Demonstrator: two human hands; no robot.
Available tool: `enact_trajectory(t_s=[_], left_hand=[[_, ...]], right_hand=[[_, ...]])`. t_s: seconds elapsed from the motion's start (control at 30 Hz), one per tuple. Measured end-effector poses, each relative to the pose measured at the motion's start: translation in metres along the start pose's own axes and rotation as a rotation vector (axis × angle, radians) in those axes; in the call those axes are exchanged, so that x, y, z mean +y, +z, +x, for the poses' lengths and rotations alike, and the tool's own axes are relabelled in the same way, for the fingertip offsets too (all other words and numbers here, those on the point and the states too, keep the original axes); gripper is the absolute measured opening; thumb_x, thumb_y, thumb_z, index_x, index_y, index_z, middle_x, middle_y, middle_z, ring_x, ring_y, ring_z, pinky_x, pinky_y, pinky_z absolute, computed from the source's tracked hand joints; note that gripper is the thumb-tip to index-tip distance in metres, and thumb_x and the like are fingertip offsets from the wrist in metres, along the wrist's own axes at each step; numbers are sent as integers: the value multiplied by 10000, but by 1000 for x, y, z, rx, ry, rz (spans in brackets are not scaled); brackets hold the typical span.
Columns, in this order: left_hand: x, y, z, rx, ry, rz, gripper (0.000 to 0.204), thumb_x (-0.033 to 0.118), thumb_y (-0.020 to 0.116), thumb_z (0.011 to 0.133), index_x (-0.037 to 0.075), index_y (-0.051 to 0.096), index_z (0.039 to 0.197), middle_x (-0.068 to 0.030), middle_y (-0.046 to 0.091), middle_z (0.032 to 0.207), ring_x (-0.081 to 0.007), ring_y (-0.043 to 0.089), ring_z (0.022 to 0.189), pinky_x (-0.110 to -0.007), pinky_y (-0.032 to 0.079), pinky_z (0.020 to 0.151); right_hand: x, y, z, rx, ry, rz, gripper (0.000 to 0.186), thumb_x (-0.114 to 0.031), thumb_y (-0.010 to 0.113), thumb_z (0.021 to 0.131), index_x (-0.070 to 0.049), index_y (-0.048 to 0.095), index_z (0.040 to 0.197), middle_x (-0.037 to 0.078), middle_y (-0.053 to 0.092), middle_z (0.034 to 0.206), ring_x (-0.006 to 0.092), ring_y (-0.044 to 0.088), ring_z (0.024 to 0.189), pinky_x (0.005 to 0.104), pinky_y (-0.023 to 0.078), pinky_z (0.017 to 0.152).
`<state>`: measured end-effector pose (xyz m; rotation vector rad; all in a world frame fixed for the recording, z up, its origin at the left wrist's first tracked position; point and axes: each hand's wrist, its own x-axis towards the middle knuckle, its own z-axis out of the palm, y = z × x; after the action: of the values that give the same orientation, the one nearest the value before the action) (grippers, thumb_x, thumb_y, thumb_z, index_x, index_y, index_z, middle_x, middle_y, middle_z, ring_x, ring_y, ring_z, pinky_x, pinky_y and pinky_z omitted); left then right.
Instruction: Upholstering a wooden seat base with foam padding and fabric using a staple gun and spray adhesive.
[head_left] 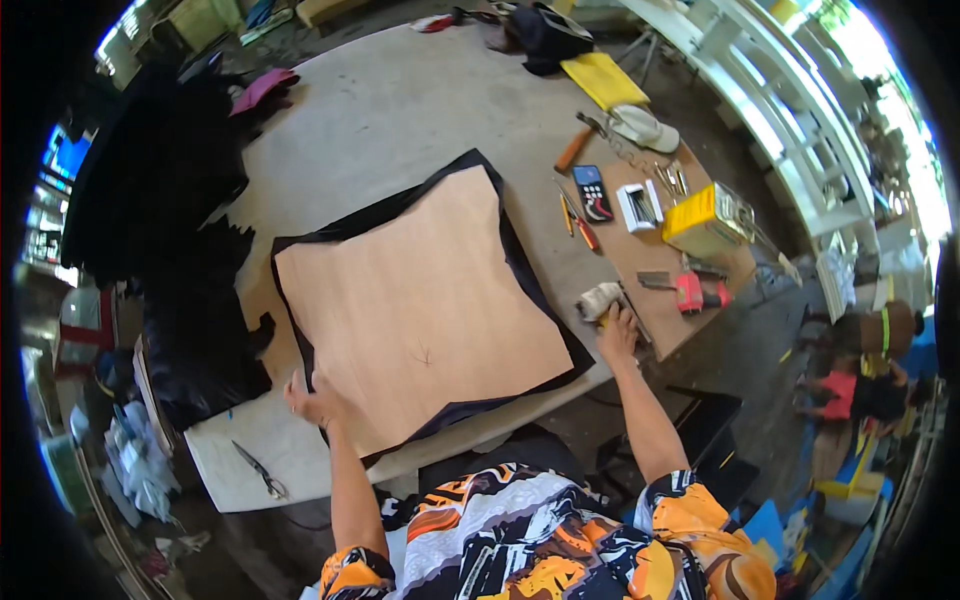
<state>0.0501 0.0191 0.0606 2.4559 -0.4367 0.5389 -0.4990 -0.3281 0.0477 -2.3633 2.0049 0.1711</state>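
A pale wooden panel [420, 290] with curved edges and a small drawn mark lies on a larger piece of black material [515, 275] on the worktable [370, 110]. My left hand [316, 403] is closed at the panel's lower-left edge, gripping it with the black layer. My right hand [617, 328] is wrapped round a worn, whitish tool [600, 298], possibly a stapler, at the right of the panel. Scissors [258, 470] lie near the front-left edge of the table.
A brown board [655, 340] on the right holds a hammer [572, 150], pliers [588, 235], a meter [592, 193], a yellow can [700, 220] and a red tool [700, 292]. Black material [160, 200] covers the left side. Other people [855, 390] are at the far right.
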Motion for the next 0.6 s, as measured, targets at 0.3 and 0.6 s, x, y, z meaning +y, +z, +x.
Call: enact_trajectory(t_s=[0.3,0.6], left_hand=[[-56,2,42,-1043,-407,-487,652,419,641,998,-65,563,1428,-200,603,1424,-300,585,1283,-375,435,1108],[-40,-106,52,-1214,-683,-858,644,398,535,1088,-117,513,1475,-172,662,1398,-285,656,1200,-324,490,1074]], right_hand=[[-88,11,-74,107,9,732,358,-250,762,869,25,668,1077,181,677,961,346,646,960,414,518,917],[-30,-170,-38,-368,-309,1434,250,-222,654,919,0,636,806,31,598,822,136,521,772,282,426,739]])
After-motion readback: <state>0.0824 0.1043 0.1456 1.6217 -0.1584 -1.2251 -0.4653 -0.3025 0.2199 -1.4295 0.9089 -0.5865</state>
